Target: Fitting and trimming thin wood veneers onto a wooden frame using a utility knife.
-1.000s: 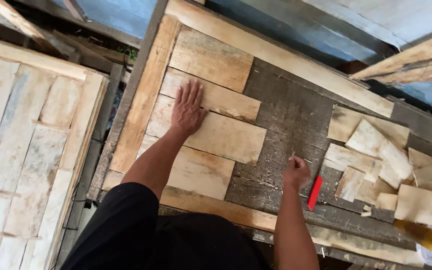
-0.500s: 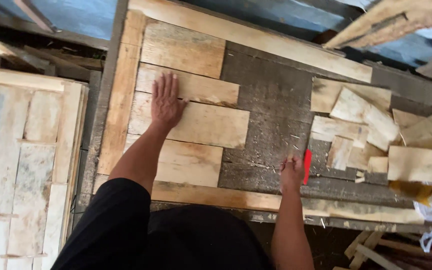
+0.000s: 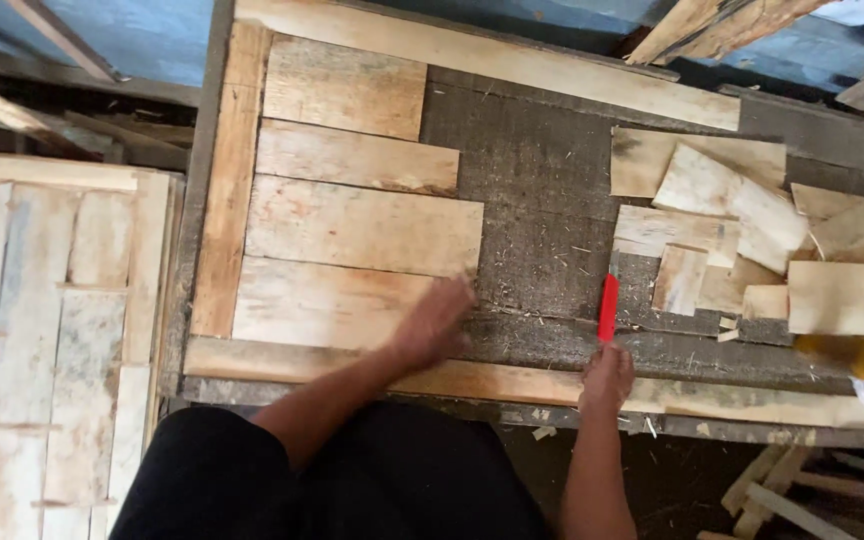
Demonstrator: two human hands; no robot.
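My left hand (image 3: 434, 322) is blurred with motion, fingers spread, over the right end of the lowest of several short wooden boards (image 3: 362, 225) laid side by side on a dark workbench (image 3: 542, 190). It holds nothing. My right hand (image 3: 607, 378) rests at the bench's near edge, gripping a red pencil-like marker (image 3: 608, 306) that points away from me. A long wooden strip (image 3: 222, 180) borders the boards on the left, and another long strip (image 3: 512, 385) runs along the near edge.
A pile of short wood offcuts (image 3: 752, 230) lies at the right of the bench. An assembled wooden panel (image 3: 42, 330) sits to the left. A yellow object (image 3: 852, 355) lies at the right edge. Wood scraps (image 3: 772, 490) lie on the floor.
My left hand has pulled back from the upper boards toward the near edge, now over the lowest board. My right hand with the red marker slid down to the bench's near edge.
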